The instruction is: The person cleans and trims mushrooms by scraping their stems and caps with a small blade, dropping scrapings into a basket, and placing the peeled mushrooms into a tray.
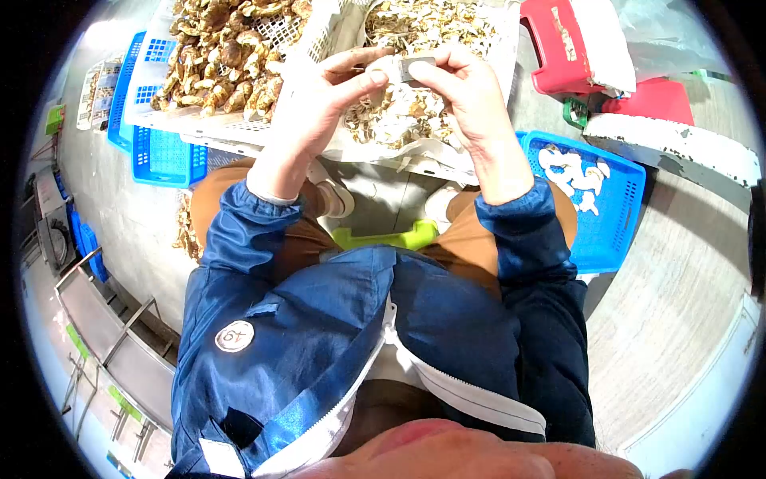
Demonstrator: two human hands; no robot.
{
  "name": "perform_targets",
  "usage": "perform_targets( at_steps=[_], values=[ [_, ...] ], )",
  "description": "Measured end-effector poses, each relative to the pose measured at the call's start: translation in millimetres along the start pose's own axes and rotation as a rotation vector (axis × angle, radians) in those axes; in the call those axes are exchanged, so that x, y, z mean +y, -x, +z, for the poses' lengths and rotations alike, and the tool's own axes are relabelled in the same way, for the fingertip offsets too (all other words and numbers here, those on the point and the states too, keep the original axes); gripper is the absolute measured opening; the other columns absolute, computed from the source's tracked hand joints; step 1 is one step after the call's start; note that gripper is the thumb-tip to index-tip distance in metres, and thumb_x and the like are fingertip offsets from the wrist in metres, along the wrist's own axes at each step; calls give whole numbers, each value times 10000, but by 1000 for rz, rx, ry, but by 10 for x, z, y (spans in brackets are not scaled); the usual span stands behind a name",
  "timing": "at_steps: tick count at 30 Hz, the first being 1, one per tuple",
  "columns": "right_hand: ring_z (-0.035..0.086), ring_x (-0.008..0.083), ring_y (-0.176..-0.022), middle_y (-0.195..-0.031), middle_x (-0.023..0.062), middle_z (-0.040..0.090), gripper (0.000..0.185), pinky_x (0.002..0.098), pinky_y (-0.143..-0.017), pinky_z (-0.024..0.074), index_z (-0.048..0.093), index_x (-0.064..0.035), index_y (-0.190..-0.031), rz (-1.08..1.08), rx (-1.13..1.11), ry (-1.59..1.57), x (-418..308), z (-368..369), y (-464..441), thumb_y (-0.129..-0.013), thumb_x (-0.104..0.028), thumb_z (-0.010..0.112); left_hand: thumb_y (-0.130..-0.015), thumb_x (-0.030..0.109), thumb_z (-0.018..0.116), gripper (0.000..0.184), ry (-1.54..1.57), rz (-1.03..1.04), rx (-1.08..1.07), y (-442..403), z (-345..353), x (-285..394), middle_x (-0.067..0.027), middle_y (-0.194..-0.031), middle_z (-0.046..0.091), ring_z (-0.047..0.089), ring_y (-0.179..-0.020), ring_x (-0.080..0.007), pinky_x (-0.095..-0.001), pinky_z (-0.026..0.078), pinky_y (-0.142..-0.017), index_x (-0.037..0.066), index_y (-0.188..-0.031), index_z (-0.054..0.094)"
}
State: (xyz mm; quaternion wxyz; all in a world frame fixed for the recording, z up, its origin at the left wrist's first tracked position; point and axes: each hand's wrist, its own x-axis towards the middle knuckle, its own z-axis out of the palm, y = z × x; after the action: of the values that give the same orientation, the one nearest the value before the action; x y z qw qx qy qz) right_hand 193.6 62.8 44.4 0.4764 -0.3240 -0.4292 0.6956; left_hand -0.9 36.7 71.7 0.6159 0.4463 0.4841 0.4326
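So the right hand [471, 92] pinches a flat metal blade [416, 64], poking out toward the left hand [323, 100], fingers curled round something pale [389, 67].

The right hand [471, 104] is hiding part of a small gray metal piece [416, 69], while glare and blur are leaving the pale scrap [388, 65] at the fingertips of the left hand [315, 108] too indistinct to identify. The top edge is cutting off the whole mushrooms [231, 60] and the sliced pieces [415, 116]. The jacket [311, 311] and brown trousers [307, 247] are concealing much of the green stool [383, 238], the trousers are partly covering both shoes [339, 198], and the dark lens border is swallowing the outer parts of the metal rack [144, 359].
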Motion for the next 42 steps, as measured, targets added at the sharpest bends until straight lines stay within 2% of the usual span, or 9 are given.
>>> perform_targets(
  at_steps=[7, 10, 15, 26, 29, 34, 38, 40, 42],
  values=[
    [598, 72, -773, -817, 8, 662, 76, 228, -729, 476, 664, -30, -881, -7, 6, 85, -33, -14, -1, -866, -98, 693, -923, 140, 643, 429, -123, 13, 32, 2, -8, -111, -76, -1060, 649, 591, -844, -96, -226, 498, -744, -32, -1302, 540],
    [598, 73, -775, -819, 10, 664, 75, 228, -737, 475, 665, -27, -880, 11, 6, 48, -25, -12, 4, -866, -95, 693, -918, 182, 667, 460, 168, -118, -7, 42, 7, -79, -47, -1092, 641, 601, -907, -76, -209, 499, -765, 8, -1324, 537],
    [605, 79, -792, -825, 15, 667, 73, 231, -753, 474, 661, -27, -873, 33, -27, -34, -32, 29, 16, -871, -94, 689, -932, 174, 641, 425, 115, -98, -45, 54, 34, -69, -59, -1151, 639, 624, -977, -110, -263, 523, -831, 39, -1324, 544],
    [614, 90, -801, -840, 31, 661, 72, 235, -746, 492, 647, -14, -887, 102, 97, 12, -49, -158, -17, -865, -73, 683, -927, 178, 638, 439, 337, -147, -68, -16, -113, -170, -79, -1143, 639, 629, -945, -124, -301, 539, -814, 6, -1314, 522],
    [637, 129, -824, -894, 75, 667, 83, 256, -777, 518, 633, 19, -939, 152, 179, -56, -147, -106, -7, -877, -29, 660, -921, 185, 640, 440, 238, -171, -52, 26, -73, 38, -21, -966, 638, 569, -803, -77, -239, 505, -733, 23, -1312, 520],
    [622, 114, -788, -884, 38, 652, 60, 239, -722, 520, 605, -28, -906, 177, 194, -13, -106, -313, -97, -877, -18, 656, -928, 237, 650, 512, 536, -100, -160, 0, -185, -32, -60, -1167, 643, 619, -991, -120, -286, 533, -794, 58, -1373, 472],
    [622, 114, -782, -872, 42, 658, 54, 238, -729, 513, 605, -40, -894, 78, 193, 25, -79, -387, -122, -885, -54, 656, -914, 216, 674, 538, 572, -107, -137, 74, -257, 140, -55, -1142, 641, 630, -963, -126, -290, 534, -793, 76, -1383, 450],
    [627, 159, -828, -872, 51, 657, 60, 302, -743, 505, 628, -24, -828, 210, 186, 403, 169, -572, -200, -867, -58, 657, -912, 207, 676, 547, 552, -86, -98, 32, -265, 70, -41, -1099, 639, 628, -946, -118, -292, 536, -782, 81, -1390, 441],
    [610, 219, -820, -834, 78, 612, 100, 335, -731, 479, 626, 0, -830, -142, -29, 1516, 416, -627, -128, -835, -84, 679, -909, 184, 680, 528, 542, -87, -84, 47, -263, 140, -17, -1033, 629, 621, -921, -106, -275, 529, -769, 78, -1381, 468]
  ],
)
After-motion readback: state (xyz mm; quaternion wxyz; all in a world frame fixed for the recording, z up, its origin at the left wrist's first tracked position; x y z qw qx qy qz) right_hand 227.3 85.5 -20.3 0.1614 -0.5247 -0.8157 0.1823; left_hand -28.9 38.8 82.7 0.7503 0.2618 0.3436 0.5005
